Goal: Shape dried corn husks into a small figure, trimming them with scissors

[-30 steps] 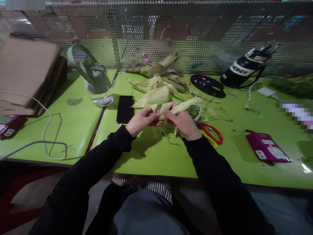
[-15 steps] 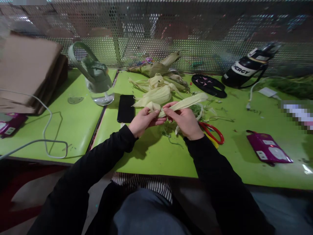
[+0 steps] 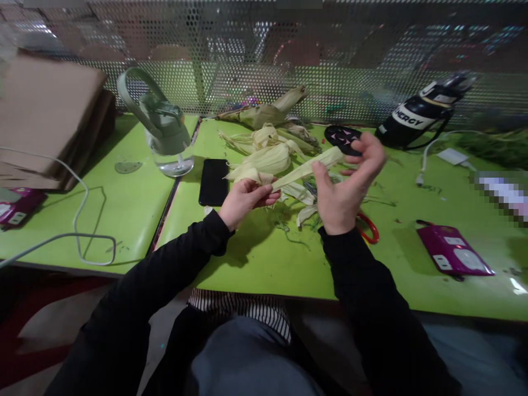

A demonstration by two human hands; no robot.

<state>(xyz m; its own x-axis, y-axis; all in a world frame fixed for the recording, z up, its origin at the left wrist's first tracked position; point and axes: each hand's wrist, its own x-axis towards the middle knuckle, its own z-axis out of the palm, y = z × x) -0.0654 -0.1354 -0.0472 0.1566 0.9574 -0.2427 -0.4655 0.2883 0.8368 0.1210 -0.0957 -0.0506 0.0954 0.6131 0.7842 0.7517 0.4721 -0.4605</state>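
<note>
My left hand [image 3: 247,201] pinches a pale corn husk strip [image 3: 303,170] at its lower end, where a piece is folded over. The strip slants up to the right, its far end beside my right hand [image 3: 346,184]. That hand is raised with fingers spread, the thumb close to the strip; whether it touches I cannot tell. Behind the left hand lies a pile of corn husks [image 3: 268,159] on the green table. Smaller husk scraps [image 3: 305,212] and green string-like bits lie below the strip. Red-handled scissors [image 3: 369,226] are partly hidden by my right hand.
A black phone [image 3: 213,182] and a clear bottle with a green lid [image 3: 167,137] stand left. Brown paper [image 3: 49,110] is stacked far left. At right are a black bottle [image 3: 412,118], a black pad [image 3: 340,137] and a purple socket block [image 3: 454,250]. Perforated metal mesh [image 3: 247,49] borders the back.
My right hand has let go near the fold, moved up and right, and opened its fingers. My left hand stays nearly in place, still pinching the husk strip, which now stretches out straighter.
</note>
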